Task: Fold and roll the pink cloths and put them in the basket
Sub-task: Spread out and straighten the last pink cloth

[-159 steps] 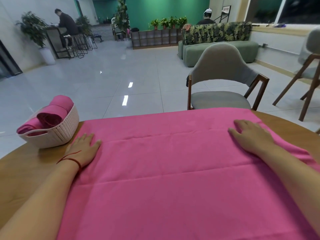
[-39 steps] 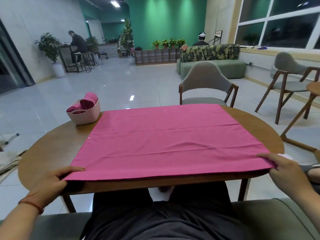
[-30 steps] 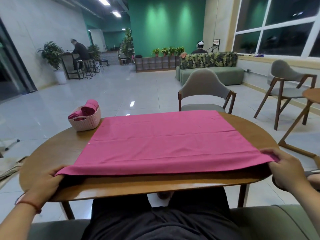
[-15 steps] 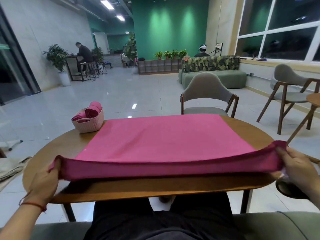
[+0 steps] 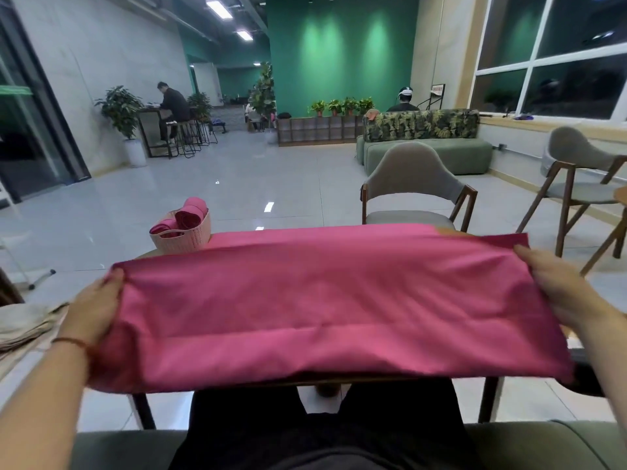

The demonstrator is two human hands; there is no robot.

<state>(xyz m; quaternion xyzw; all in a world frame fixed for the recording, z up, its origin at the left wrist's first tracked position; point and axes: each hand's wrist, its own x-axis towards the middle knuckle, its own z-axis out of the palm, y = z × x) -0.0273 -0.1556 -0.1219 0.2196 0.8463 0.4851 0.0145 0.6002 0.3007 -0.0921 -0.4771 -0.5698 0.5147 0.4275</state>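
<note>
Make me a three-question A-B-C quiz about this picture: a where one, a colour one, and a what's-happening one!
1. Where is the pale woven plastic basket? A grey chair. B wooden table, far-left edge. C floor.
2. What colour is the big fabric cloth? A green. B yellow. C pink.
3. The cloth's near edge is: A lying flat. B lifted. C rolled up.
1 B: it stands there beside the cloth. 2 C: plainly pink. 3 B: left hand and right hand grip its corners in the air.
</note>
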